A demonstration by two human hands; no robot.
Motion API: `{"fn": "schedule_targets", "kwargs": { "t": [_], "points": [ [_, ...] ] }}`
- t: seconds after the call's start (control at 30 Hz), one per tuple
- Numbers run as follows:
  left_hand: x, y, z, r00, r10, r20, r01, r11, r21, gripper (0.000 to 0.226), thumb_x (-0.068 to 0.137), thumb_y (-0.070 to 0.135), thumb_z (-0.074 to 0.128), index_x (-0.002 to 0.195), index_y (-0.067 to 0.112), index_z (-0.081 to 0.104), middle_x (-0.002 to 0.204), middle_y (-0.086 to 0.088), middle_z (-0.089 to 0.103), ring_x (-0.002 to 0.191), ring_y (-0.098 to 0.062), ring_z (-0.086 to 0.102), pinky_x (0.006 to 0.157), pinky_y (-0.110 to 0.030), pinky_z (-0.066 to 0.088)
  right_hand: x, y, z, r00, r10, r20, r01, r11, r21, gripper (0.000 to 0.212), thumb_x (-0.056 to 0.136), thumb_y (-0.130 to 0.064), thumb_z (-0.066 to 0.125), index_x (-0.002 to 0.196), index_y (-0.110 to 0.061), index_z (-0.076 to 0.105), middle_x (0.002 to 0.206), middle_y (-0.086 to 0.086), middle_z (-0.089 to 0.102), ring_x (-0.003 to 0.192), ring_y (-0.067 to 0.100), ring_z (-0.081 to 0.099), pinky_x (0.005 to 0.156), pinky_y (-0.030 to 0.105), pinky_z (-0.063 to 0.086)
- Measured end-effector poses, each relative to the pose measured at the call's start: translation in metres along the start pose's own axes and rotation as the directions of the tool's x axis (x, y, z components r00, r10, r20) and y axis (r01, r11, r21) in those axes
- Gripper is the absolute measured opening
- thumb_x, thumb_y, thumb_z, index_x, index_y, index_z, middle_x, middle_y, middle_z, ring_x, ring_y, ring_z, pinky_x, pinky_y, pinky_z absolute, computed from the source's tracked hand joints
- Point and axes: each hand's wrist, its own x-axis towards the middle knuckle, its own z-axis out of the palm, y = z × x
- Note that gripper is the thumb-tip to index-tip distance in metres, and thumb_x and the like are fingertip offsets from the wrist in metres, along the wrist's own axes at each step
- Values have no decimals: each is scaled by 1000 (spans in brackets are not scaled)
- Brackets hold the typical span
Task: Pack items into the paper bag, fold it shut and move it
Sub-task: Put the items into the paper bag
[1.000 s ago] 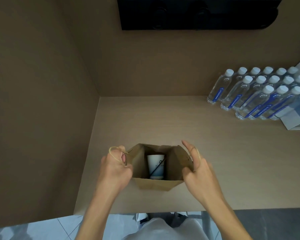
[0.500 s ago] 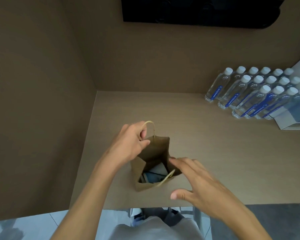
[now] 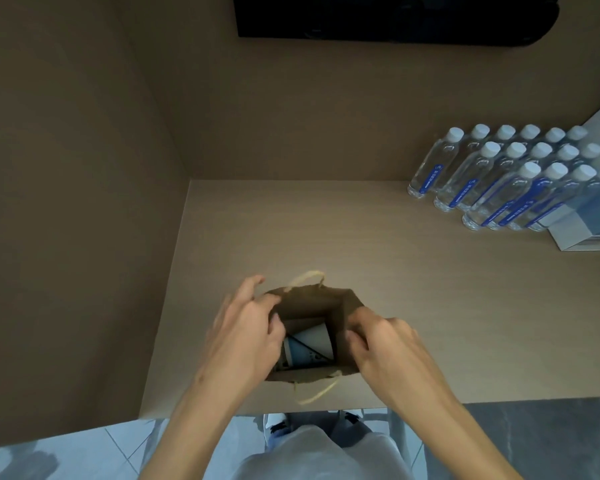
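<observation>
Head view, looking down past a pale garment (image 3: 312, 455) at the bottom edge; resting on the near part of the wooden counter (image 3: 430, 306), a brown paper bag (image 3: 312, 299), standing upright with its mouth open; dangling over the near rim toward the counter edge, a twine handle (image 3: 312, 396); lying on its side inside, a white and blue paper cup (image 3: 309, 344) (something else beside it too dark to tell). Gripping the bag's left rim, the left hand (image 3: 243, 334), fingers curled over the paper, thumb on the upper corner; pinching the right rim, the right hand (image 3: 388, 344), fingers bent inward on the fold of the side wall. Rising from the far rim, a second twine handle (image 3: 307, 277), standing up in an arch. Farther back at the right, well apart from the bag, standing in rows, clear water bottles (image 3: 499, 178) with white caps and blue labels; touching them on the right, a white and blue box (image 3: 582, 216). Hanging on the back wall above, a black panel (image 3: 395, 19).
</observation>
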Motion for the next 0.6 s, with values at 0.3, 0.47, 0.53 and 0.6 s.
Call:
{"fn": "schedule_targets", "kwargs": {
  "t": [0.3,0.47,0.53,0.6],
  "points": [
    [-12,-2,1,985,-92,147,103,992,-74,73,78,1,47,142,36,36,146,13,39,124,-25,49,100,-37,45,-7,-2,-13,999,50,-22,-53,982,-183,44,87,-21,51,131,-27,52,76,-2,48,59,22,46,50,33,43],
    [-10,5,10,984,-70,167,88,990,-106,79,79,-1,52,147,33,28,150,8,36,132,-22,43,104,-33,38,-3,-7,-26,934,-352,-56,264,790,-554,24,71,6,66,94,-1,64,81,11,48,69,29,42,53,38,32],
    [-6,6,9,982,-81,171,100,989,-105,79,80,1,52,148,31,27,151,6,35,132,-24,43,106,-36,38,1,-8,-30,811,-579,89,504,614,-607,14,81,5,55,81,-3,67,81,12,58,74,33,52,74,47,43],
    [-2,6,8,981,-96,167,113,989,-96,78,80,1,52,148,28,27,152,4,35,133,-26,42,108,-38,38,8,-10,-34,652,-614,445,747,424,-512,20,85,1,53,82,-9,71,79,8,66,78,31,63,98,51,43]
  ]
}}
